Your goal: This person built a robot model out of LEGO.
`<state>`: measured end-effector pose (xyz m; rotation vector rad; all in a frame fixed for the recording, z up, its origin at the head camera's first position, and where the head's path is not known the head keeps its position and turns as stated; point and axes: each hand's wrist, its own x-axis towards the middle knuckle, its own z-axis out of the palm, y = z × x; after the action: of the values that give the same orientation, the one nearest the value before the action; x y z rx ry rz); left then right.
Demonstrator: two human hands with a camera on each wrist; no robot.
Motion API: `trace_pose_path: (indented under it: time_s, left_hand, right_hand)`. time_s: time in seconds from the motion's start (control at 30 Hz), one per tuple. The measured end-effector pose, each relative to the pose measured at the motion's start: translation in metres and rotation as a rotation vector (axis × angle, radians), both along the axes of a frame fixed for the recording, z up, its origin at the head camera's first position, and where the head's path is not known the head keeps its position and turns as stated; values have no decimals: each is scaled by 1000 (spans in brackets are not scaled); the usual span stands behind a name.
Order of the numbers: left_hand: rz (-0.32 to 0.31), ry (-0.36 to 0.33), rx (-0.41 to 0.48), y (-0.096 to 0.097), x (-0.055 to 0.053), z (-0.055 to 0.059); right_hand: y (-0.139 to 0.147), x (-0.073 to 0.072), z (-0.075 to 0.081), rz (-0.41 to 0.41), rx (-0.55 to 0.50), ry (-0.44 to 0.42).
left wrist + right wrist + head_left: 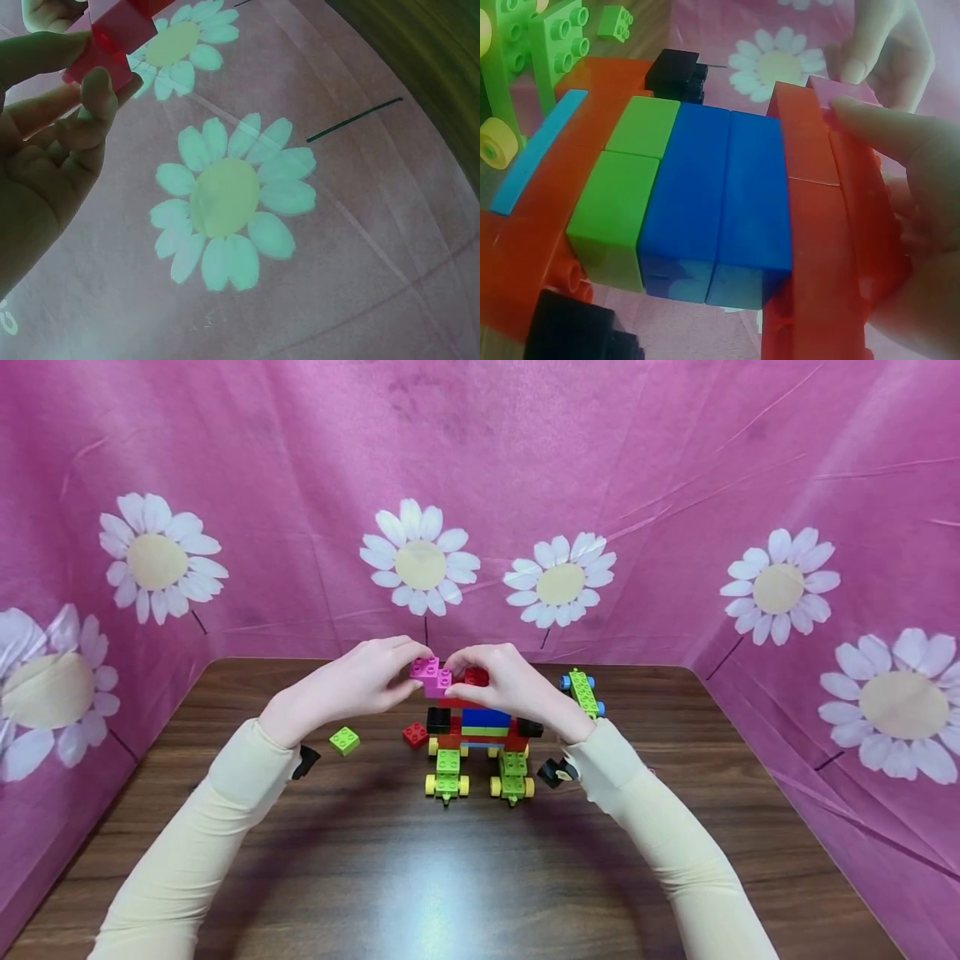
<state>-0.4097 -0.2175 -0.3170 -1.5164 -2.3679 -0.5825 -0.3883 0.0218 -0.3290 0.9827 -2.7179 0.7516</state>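
Observation:
A stepped pair of pink bricks [427, 669] sits at the upper left of a toy brick model. My left hand [356, 681] pinches the pair from the left, between thumb and fingers. From the right, my right hand [510, 681] grips the pink end, its thumb where pink meets red in the right wrist view. Below the right hand, the model shows red bricks [817, 240], blue bricks [720, 202] and lime bricks [615, 210]. Black bricks [438, 720] stick out at its sides. It stands on lime wheeled bases [447, 762] with yellow wheels.
Left of the model, a lime brick [344, 741] and a red brick [415, 735] lie on the wooden table [435, 877]. A lime wheeled base [583, 693] with blue wheels is at the back right. Pink flowered cloth [480, 460] rises behind the table.

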Motion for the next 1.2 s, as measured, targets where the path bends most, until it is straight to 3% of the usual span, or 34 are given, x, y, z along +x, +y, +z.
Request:
trace_pose_path:
  time_s: [0.37, 0.87, 1.2]
  left_hand:
    - [10, -85, 16, -1, -2, -2]
    - [20, -118, 40, -1, -1, -6]
    - [24, -125, 35, 2, 2, -6]
  right_hand:
    - [1, 3, -3, 9, -10, 0]
    - [0, 6, -2, -7, -19, -25]
    - [1, 8, -1, 31, 5, 34]
